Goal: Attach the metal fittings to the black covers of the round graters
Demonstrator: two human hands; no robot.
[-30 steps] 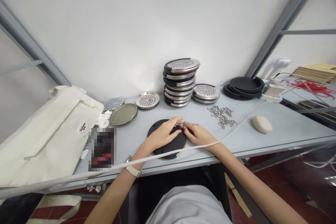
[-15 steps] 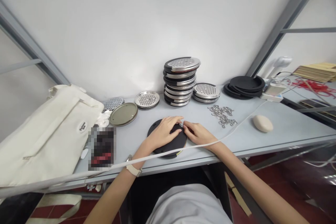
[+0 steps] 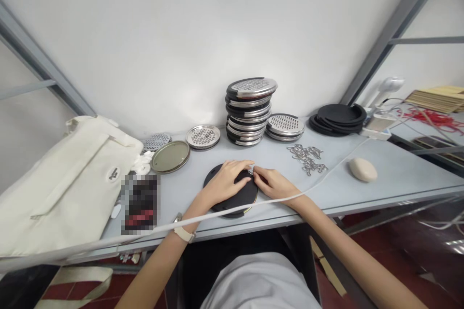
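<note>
Grey laminate bench [image 3: 398, 178] under a white wall: a round black disc [image 3: 232, 194] lies flat near the front edge, its flat face up. Left hand [image 3: 225, 184] presses on it; right hand [image 3: 274, 185] pinches a small metal clip [image 3: 250, 172] at its far rim. Perforated steel lids [image 3: 250, 111] stand stacked behind.

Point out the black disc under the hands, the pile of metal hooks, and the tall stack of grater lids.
black disc [image 3: 237, 196], head view, bare front part of its top.
metal hooks [image 3: 307, 158], head view, middle of the pile.
tall stack [image 3: 250, 112], head view, side of the stack.
</note>
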